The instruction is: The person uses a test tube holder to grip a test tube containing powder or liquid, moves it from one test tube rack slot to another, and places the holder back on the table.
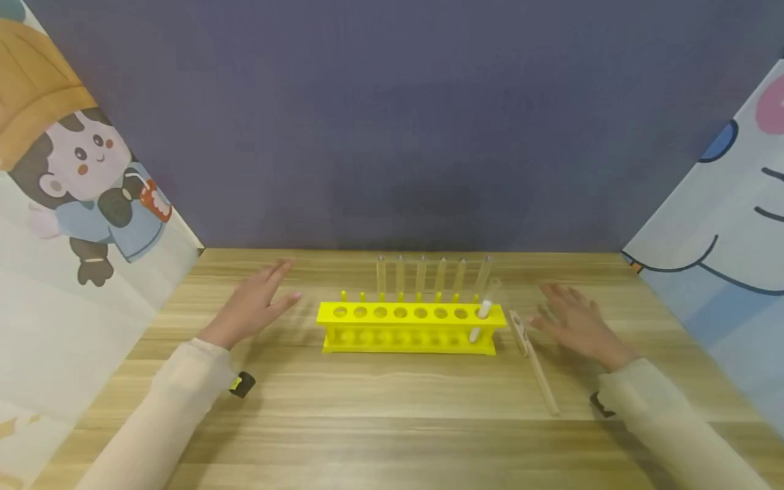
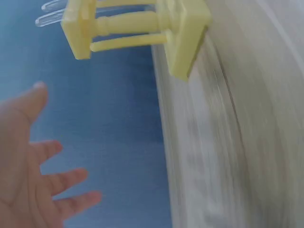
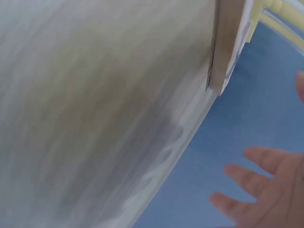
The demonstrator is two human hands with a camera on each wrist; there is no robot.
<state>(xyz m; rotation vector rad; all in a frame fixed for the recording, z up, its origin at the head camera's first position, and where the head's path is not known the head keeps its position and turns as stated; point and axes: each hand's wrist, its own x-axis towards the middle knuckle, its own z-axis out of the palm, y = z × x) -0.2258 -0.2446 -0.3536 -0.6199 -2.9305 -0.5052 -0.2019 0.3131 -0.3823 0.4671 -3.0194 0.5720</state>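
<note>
A yellow test tube rack (image 1: 412, 317) stands between both hands. Several clear test tubes (image 1: 421, 275) rise upside down along its rear row of pegs. In the rightmost hole a tube with white material (image 1: 484, 309) leans to the right. To the left of the rack, my left hand (image 1: 254, 306) has its fingers extended and holds nothing; the left wrist view shows the same spread fingers (image 2: 66, 180). My right hand (image 1: 578, 327) is likewise relaxed and bare, just right of a wooden test tube clamp (image 1: 535, 367). The clamp lies slantwise beside the rack's right end.
The wood-grain table (image 1: 392, 422) ends at a dark blue-grey panel (image 1: 392, 136) behind the rack. Cartoon-printed side panels stand at the left (image 1: 92, 170) and right (image 1: 723, 224). Each wrist bears a small dark device, the left one (image 1: 243, 385) with a yellow-green patch.
</note>
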